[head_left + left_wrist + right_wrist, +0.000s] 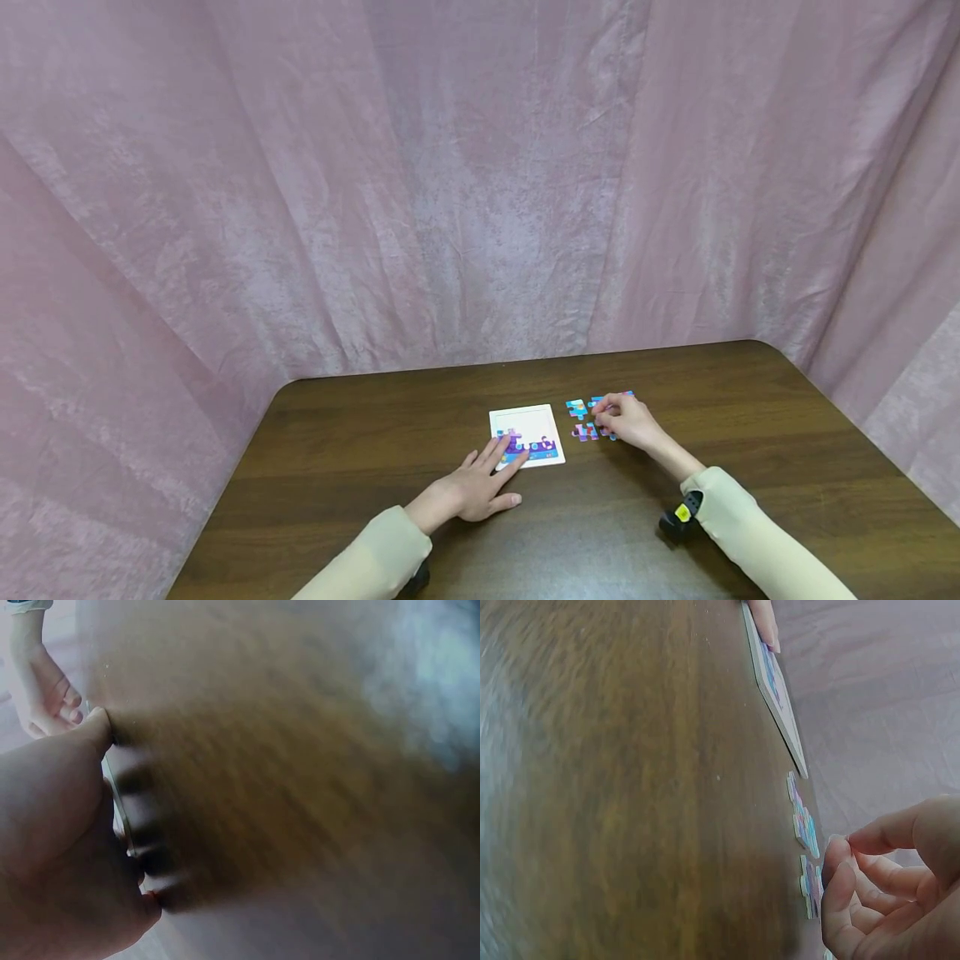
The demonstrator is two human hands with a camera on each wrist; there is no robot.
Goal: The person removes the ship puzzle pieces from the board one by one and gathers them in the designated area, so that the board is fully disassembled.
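Note:
A white square puzzle tray (536, 423) lies on the table, its lower part filled with purple and blue picture pieces. My left hand (474, 490) rests with spread fingers over the tray's near left corner. To the tray's right are several loose jigsaw pieces, among them a blue one (577, 408) and a pink and red one (584, 432). Over the right-hand pieces hovers my right hand (632, 422), fingers bent and tips close together. In the right wrist view no piece shows between its fingertips (838, 849), which are right beside a loose piece (808, 889).
The dark brown wooden table (360, 442) has rounded far corners. Pink velvet curtains (480, 183) hang behind it and along both sides. A black wrist camera (678, 518) with a yellow mark sits under my right sleeve.

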